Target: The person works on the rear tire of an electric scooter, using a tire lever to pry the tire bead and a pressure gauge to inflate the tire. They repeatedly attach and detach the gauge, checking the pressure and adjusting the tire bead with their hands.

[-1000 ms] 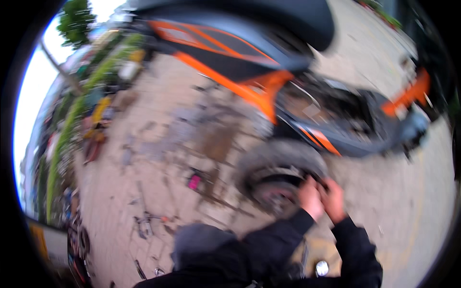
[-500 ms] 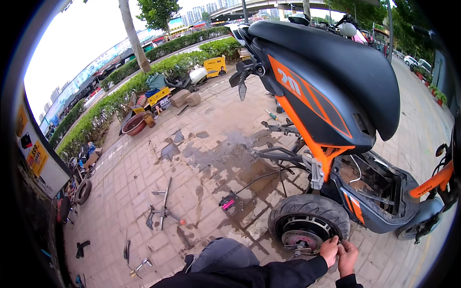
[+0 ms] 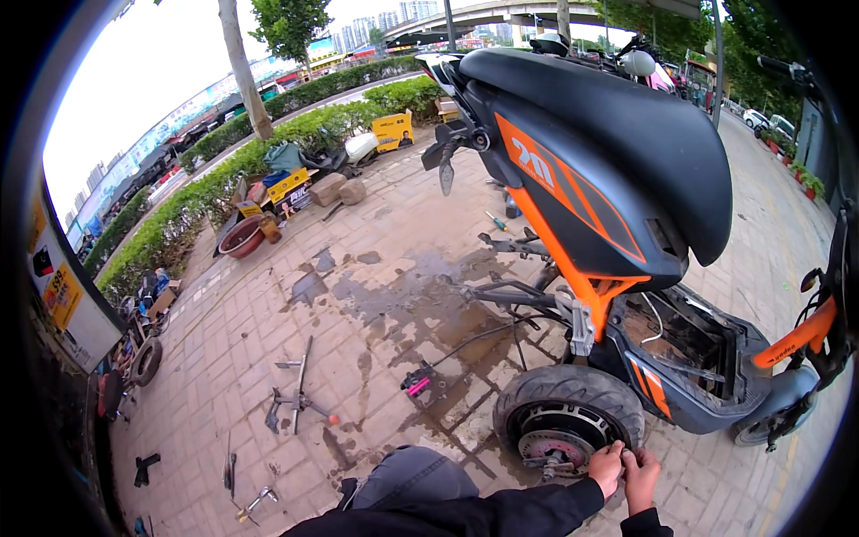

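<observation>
Both hands meet at the lower right edge of a detached scooter wheel point(image 3: 573, 394), which has a black tyre, a hub motor and a brake disc point(image 3: 548, 447) with reddish marks. My left hand point(image 3: 606, 469) is closed in a pinch close to the rim. Beside it, my right hand point(image 3: 641, 476) has its thumb and fingers pressed together. Whatever is between the fingertips is too small to make out. The wheel stands beneath the black and orange electric scooter point(image 3: 599, 170), apart from its swingarm point(image 3: 519, 294).
A brake caliper point(image 3: 417, 382) with a pink part lies on the wet paving, its hose running toward the scooter. Left of it are a metal puller-like tool point(image 3: 297, 403), a ratchet point(image 3: 258, 503) and a screwdriver-like tool point(image 3: 230, 470). A red basin point(image 3: 242, 238) stands by the hedge.
The whole view has shifted slightly, so the scooter and wheel sit a little further left. Both hands keep their pinch at the wheel's edge.
</observation>
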`<action>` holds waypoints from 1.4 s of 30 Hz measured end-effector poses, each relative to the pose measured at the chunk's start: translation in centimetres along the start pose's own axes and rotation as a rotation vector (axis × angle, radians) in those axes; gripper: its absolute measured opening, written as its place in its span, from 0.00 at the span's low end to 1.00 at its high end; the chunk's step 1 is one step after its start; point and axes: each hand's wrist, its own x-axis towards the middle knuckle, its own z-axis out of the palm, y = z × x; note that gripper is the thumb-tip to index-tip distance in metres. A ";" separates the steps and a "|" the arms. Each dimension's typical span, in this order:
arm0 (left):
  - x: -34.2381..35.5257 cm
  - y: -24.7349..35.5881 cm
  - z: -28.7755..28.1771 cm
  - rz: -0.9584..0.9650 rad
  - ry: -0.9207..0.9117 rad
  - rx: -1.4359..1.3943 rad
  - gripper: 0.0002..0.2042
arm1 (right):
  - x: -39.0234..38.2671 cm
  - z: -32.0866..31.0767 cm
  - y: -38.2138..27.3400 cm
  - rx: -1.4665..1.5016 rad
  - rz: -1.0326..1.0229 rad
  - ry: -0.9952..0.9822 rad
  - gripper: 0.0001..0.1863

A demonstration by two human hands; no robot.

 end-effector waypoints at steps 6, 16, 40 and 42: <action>-0.3 0.6 -0.7 -0.042 -0.020 -0.009 0.10 | -0.9 0.0 -1.2 -0.512 -0.460 0.036 0.06; -0.5 2.0 -0.5 0.023 -0.005 -0.006 0.11 | 0.2 0.3 -2.4 -0.327 -0.370 0.007 0.09; 0.4 0.5 -0.7 -0.118 -0.064 0.013 0.10 | 1.0 -0.6 -0.1 -0.072 0.101 -0.108 0.19; 0.9 -0.1 -0.8 0.000 -0.021 0.001 0.10 | 1.4 -0.7 -0.4 -0.315 -0.426 -0.059 0.20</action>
